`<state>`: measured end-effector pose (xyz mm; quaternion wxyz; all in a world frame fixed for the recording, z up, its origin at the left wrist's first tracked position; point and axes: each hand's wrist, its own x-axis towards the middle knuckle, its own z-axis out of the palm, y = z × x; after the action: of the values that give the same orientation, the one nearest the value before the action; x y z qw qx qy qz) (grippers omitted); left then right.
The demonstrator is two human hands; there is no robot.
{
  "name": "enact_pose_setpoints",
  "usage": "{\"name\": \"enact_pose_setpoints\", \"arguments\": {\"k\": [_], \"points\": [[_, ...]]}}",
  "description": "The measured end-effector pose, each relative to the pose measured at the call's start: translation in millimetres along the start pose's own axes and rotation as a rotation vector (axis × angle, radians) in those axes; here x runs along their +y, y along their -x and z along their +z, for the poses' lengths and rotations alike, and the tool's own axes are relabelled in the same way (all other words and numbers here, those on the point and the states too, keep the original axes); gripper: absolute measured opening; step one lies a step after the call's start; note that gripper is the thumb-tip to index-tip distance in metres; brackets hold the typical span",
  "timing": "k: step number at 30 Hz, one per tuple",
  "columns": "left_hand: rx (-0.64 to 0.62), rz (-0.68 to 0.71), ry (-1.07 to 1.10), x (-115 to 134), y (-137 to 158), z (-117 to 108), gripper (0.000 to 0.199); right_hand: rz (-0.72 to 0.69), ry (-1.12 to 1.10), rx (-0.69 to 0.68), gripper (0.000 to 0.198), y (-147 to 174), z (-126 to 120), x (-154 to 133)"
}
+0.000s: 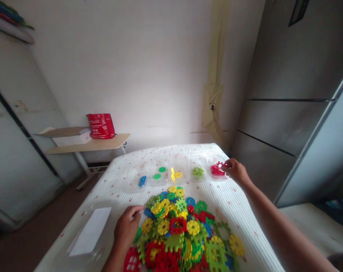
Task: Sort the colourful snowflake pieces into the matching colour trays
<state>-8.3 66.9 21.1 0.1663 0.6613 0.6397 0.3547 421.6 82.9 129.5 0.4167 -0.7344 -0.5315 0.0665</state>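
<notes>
My right hand [236, 170] pinches a red plastic building piece [222, 165] over the rightmost clear container, where other red pieces [216, 170] lie. At the left edge of a large mixed pile of plastic pieces [171, 245], my left hand [128, 223] has its fingers drawn together beside a blue piece [149, 213]. Whether anything is between those fingers cannot be seen. Red, yellow, green and blue notched discs and window-shaped squares make up the pile. Along the row of containers sit light green pieces [198, 171], yellow pieces [177, 174], green discs [157, 176] and a blue piece [142, 181].
A white striped cloth [160, 151] covers the table. On its left lies a clear plastic tray [99, 247] with a white sheet [90, 230]. A small desk [114, 140] with a red bag [101, 126] stands behind left; a grey refrigerator [284, 113] is at right.
</notes>
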Motion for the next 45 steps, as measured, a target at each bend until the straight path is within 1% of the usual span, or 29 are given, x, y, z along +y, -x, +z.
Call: {"name": "enact_pose_setpoints", "arguments": {"k": [3,6,7,9,12,15,19,22,26,30,36,45], "points": [[-0.004,-0.012,0.005,5.8,1.7,-2.3,0.026,0.015,0.017,0.097,0.027,-8.8,7.8,-3.3],[-0.006,-0.025,0.021,8.7,2.9,-2.7,0.025,-0.023,0.007,0.101,0.032,2.1,16.7,-3.5],[-0.003,-0.027,0.03,9.0,3.3,-2.5,0.024,-0.068,0.006,0.086,0.032,9.8,20.1,-2.2],[0.003,-0.027,0.056,9.4,4.2,-2.2,0.023,-0.203,0.01,0.035,0.03,28.7,27.9,2.2],[0.016,-0.018,0.091,13.0,6.7,-3.4,0.023,-0.397,0.017,-0.094,0.026,57.5,40.7,10.9],[0.003,0.077,0.11,22.1,10.4,-5.8,0.025,-0.474,0.026,-0.197,0.023,75.5,52.9,17.1],[-0.026,0.253,0.067,36.4,14.1,-5.7,0.026,-0.47,0.059,-0.27,0.023,81.6,65.4,20.4],[-0.075,0.3,-0.033,42.6,15.2,-1.6,0.028,-0.48,0.1,-0.309,0.024,81.9,72.0,23.3],[-0.141,0.265,-0.12,46.2,15.7,3.3,0.036,-0.52,0.15,-0.322,0.024,83.1,75.7,26.3],[-0.163,0.227,-0.109,48.8,15.5,3.1,0.037,-0.541,0.196,-0.333,0.025,84.5,75.0,23.8],[-0.175,0.201,-0.132,49.0,15.5,5.1,0.033,-0.541,0.19,-0.315,0.023,85.2,75.5,23.0],[-0.18,0.186,-0.112,50.4,14.0,5.8,0.034,-0.546,0.216,-0.318,0.026,85.9,75.0,21.6]]}}
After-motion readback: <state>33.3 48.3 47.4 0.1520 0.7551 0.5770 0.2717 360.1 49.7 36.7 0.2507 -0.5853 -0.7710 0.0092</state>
